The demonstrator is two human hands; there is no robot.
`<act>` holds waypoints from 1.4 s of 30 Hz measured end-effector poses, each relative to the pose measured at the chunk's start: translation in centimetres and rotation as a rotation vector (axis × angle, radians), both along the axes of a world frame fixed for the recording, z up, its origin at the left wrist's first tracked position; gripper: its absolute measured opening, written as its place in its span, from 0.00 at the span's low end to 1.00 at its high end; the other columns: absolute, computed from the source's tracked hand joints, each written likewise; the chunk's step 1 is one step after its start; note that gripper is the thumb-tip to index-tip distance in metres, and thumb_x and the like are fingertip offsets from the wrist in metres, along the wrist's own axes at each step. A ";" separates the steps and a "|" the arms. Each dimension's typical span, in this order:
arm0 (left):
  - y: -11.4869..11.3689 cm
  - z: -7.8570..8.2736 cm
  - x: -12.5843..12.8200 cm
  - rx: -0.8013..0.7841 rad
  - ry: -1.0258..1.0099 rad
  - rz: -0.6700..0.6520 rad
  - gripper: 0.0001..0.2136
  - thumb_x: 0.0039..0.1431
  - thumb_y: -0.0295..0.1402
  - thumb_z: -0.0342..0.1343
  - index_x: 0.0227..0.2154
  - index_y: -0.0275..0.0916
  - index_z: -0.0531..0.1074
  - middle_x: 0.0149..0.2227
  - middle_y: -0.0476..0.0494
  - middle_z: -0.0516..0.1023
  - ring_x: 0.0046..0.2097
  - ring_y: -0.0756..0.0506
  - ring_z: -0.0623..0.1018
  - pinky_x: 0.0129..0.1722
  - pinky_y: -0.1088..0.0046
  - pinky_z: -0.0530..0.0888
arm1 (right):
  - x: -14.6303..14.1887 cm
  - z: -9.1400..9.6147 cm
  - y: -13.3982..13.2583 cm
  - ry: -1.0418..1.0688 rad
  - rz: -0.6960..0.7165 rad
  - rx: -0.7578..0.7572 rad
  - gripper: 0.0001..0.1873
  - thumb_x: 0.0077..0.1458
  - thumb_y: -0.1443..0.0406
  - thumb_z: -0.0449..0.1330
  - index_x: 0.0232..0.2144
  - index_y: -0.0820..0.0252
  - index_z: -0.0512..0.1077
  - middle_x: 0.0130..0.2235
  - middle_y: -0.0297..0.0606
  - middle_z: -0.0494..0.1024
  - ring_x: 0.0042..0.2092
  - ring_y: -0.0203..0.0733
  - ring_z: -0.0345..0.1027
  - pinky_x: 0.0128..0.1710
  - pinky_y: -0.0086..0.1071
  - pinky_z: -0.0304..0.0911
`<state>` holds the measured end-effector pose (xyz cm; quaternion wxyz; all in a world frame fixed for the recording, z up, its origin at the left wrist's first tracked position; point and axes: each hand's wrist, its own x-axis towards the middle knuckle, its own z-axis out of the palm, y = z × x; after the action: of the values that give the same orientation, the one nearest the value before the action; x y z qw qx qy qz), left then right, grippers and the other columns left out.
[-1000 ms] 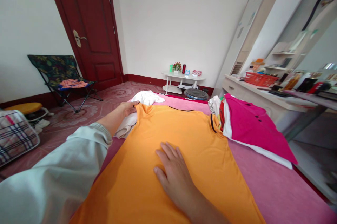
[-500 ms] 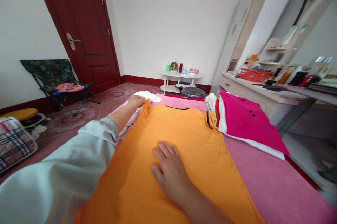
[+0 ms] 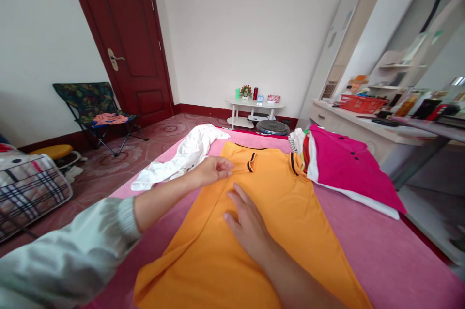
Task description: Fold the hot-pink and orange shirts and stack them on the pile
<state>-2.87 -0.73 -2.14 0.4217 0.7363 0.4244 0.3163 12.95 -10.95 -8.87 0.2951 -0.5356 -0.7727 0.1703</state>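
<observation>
I have the orange shirt point(image 3: 286, 197) just left of the magenta garment point(image 3: 348, 163). Its sleeve point(image 3: 240, 165) farther from that garment has now come inward, so one side is folded, the other flat. My left hand point(image 3: 212, 171) curls there, grip unclear; my right hand point(image 3: 250, 224), fingers spread, is near but apart.

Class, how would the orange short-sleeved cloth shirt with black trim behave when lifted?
The orange shirt would probably flop, since one side folds flat over the rest. It looks thin, so likely light. Its folded-in sleeve might swing loose, lying on top.
</observation>
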 end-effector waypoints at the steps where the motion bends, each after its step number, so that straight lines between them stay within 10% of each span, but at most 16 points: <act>1: -1.5 -0.3 -1.7 -0.007 0.043 -0.014 0.13 0.44 0.36 0.61 0.33 0.34 0.75 0.28 0.47 0.76 0.30 0.50 0.72 0.31 0.75 0.68 | 0.0 -0.2 0.2 0.041 -0.011 0.006 0.28 0.52 0.66 0.53 0.56 0.66 0.63 0.64 0.49 0.53 0.64 0.49 0.46 0.62 0.44 0.46; 7: -10.4 -0.8 -8.6 -0.002 0.548 -0.117 0.16 0.46 0.46 0.58 0.28 0.37 0.74 0.26 0.50 0.74 0.27 0.51 0.70 0.25 0.77 0.61 | 0.6 -0.9 2.0 0.400 -0.129 -0.005 0.27 0.47 0.66 0.53 0.52 0.62 0.64 0.60 0.49 0.60 0.55 0.45 0.64 0.58 0.42 0.56; 12: -13.9 0.6 -9.9 -0.038 0.610 -0.185 0.13 0.41 0.42 0.61 0.24 0.38 0.69 0.22 0.55 0.66 0.24 0.53 0.63 0.22 0.78 0.56 | 2.3 1.6 5.8 0.703 -0.304 -0.312 0.29 0.40 0.65 0.60 0.49 0.58 0.67 0.45 0.44 0.72 0.44 0.46 0.70 0.40 0.40 0.70; 23: -14.1 -0.2 -9.9 -0.229 0.354 -0.180 0.08 0.50 0.36 0.54 0.25 0.37 0.65 0.22 0.54 0.62 0.24 0.54 0.61 0.24 0.79 0.58 | 1.8 3.5 14.6 0.895 -0.470 -0.465 0.09 0.37 0.71 0.63 0.26 0.62 0.70 0.34 0.40 0.72 0.40 0.42 0.68 0.33 0.34 0.68; 35: -15.3 2.3 -5.3 -0.290 0.142 -0.130 0.11 0.53 0.40 0.56 0.27 0.36 0.67 0.22 0.54 0.61 0.24 0.54 0.60 0.23 0.78 0.57 | 3.8 6.0 16.8 0.981 -0.347 -0.233 0.15 0.37 0.67 0.64 0.32 0.63 0.72 0.39 0.40 0.76 0.40 0.41 0.70 0.29 0.27 0.66; 42: -15.8 0.8 -1.6 -0.306 0.151 -0.212 0.08 0.52 0.38 0.55 0.29 0.38 0.68 0.23 0.54 0.63 0.24 0.54 0.61 0.22 0.79 0.57 | 5.7 3.4 17.0 0.988 -0.418 -0.194 0.17 0.35 0.65 0.63 0.33 0.63 0.73 0.40 0.40 0.76 0.40 0.42 0.70 0.29 0.28 0.66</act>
<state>-4.51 -16.57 -1.30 0.5266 0.7256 0.4182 0.1457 18.64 6.07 -5.47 0.5999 -0.5588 -0.3999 0.4099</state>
